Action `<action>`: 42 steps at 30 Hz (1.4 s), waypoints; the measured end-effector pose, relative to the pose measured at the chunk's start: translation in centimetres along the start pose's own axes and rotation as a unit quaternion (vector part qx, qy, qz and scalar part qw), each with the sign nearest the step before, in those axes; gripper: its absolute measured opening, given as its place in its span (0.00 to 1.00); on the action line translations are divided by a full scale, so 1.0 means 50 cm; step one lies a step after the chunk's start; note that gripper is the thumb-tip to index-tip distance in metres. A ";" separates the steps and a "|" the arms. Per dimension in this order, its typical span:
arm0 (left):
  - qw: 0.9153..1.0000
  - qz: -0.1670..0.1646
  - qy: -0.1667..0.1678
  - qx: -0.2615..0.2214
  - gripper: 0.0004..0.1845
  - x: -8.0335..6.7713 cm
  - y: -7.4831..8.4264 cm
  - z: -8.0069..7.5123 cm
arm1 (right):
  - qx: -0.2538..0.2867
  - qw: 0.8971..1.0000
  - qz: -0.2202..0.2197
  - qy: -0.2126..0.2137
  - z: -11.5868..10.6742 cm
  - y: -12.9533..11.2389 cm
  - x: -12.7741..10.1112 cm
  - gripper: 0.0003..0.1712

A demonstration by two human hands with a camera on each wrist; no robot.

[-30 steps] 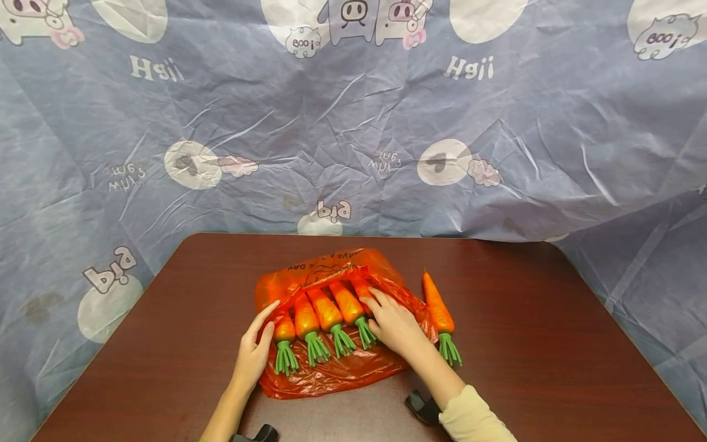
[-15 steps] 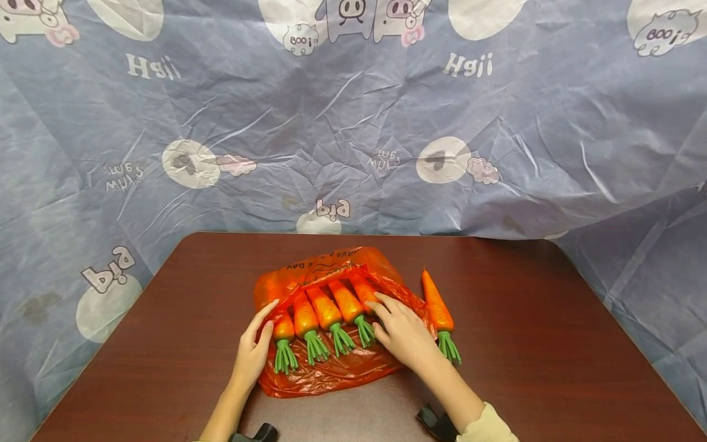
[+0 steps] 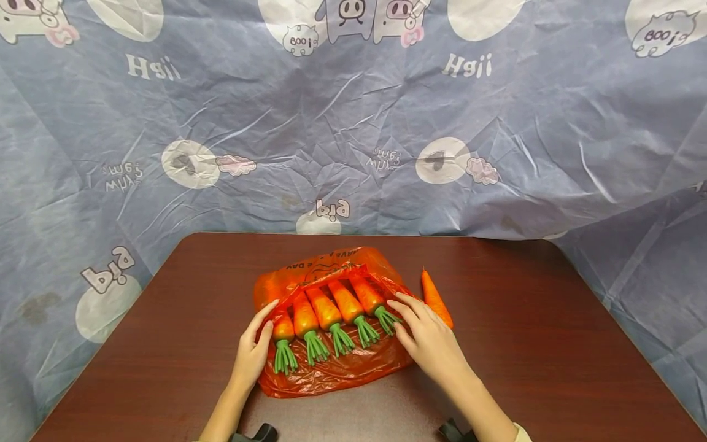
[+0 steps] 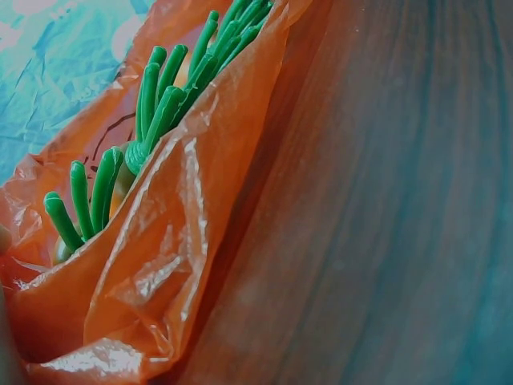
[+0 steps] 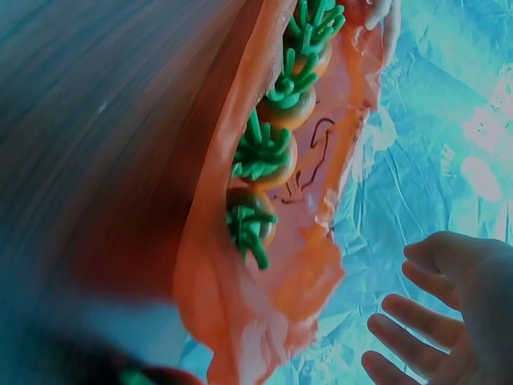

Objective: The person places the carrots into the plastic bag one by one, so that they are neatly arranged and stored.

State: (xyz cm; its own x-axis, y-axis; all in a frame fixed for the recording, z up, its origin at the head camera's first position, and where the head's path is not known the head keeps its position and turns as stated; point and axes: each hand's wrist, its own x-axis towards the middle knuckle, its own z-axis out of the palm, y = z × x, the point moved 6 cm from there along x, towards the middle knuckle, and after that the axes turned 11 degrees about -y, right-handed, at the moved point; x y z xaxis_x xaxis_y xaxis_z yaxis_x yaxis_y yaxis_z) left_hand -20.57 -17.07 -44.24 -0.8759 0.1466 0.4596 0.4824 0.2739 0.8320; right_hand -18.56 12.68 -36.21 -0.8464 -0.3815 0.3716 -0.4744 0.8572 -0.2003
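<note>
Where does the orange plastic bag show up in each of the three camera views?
Head: the orange plastic bag lies at lower centre on the table, between both hands.
Left wrist: it fills the left half of the picture, with green carrot tops poking out.
Right wrist: it runs down the middle, from top to bottom.
Shared landmark: the row of green carrot tops inside the bag.

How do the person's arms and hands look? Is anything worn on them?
Both hands are bare: the left hand and the right hand show no gloves, rings or watch. A cream sleeve cuff shows on the right arm at the frame's bottom edge. The left forearm is uncovered where visible.
</note>
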 end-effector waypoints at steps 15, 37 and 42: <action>1.000 -0.005 -0.007 -0.006 0.19 -0.001 -0.004 0.005 | 0.017 0.997 0.078 0.023 -0.033 0.106 -0.052 0.21; 1.000 -0.026 0.010 -0.004 0.19 -0.004 -0.006 0.000 | 0.078 0.977 0.150 -0.132 0.051 0.195 -0.057 0.28; 1.000 -0.019 0.011 0.000 0.19 -0.004 -0.005 0.000 | 0.091 0.973 0.153 -0.144 0.065 0.204 -0.060 0.28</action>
State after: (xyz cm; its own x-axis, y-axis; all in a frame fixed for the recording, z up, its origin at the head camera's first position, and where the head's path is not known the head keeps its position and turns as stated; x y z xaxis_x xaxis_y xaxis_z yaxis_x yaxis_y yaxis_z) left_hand -20.53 -17.17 -44.54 -0.8935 0.1159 0.4339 0.4486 0.2797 0.8488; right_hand -21.66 21.45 -42.32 -0.9752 -0.2213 0.0046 -0.2017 0.8802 -0.4296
